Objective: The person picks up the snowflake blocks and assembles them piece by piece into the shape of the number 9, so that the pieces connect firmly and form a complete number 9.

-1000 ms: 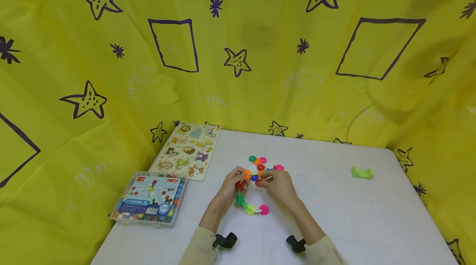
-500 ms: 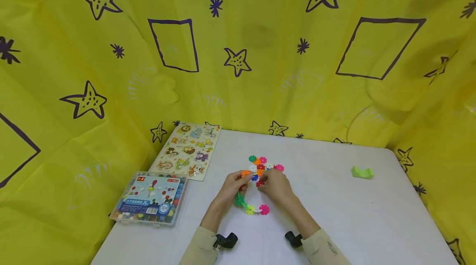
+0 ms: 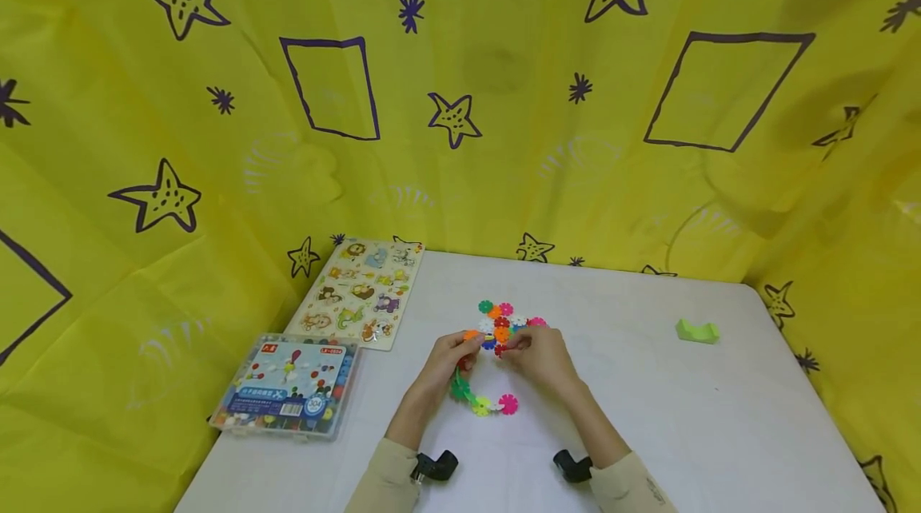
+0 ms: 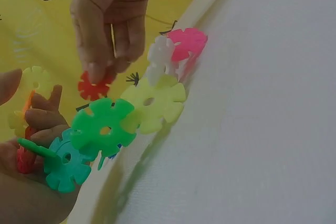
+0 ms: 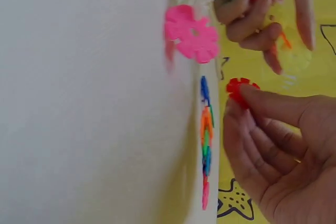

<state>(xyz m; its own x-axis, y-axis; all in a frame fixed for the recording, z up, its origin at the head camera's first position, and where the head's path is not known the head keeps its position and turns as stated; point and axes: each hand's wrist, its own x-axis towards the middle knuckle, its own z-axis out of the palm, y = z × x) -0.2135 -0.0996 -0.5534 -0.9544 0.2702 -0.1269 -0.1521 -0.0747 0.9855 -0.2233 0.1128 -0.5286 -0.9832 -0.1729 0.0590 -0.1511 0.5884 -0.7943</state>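
Near the lower middle of the head view both forearms reach up the white table, and the hands meet just below a loose cluster of snowflake discs. The left hand curls its fingers round the upper end of a disc chain, green through yellow and white to pink, which curves down and right onto the tabletop; the left wrist view shows that end gripped with an orange and a red piece in the fist. The right hand pinches a single red disc between thumb and fingertips, held close to the left hand's end of the chain but not touching it. At lower left a shut clear plastic case holds small coloured pieces under a printed label; above it lies an animal peg puzzle board. A green block sits alone at the right, with bare tabletop around it and below the hands
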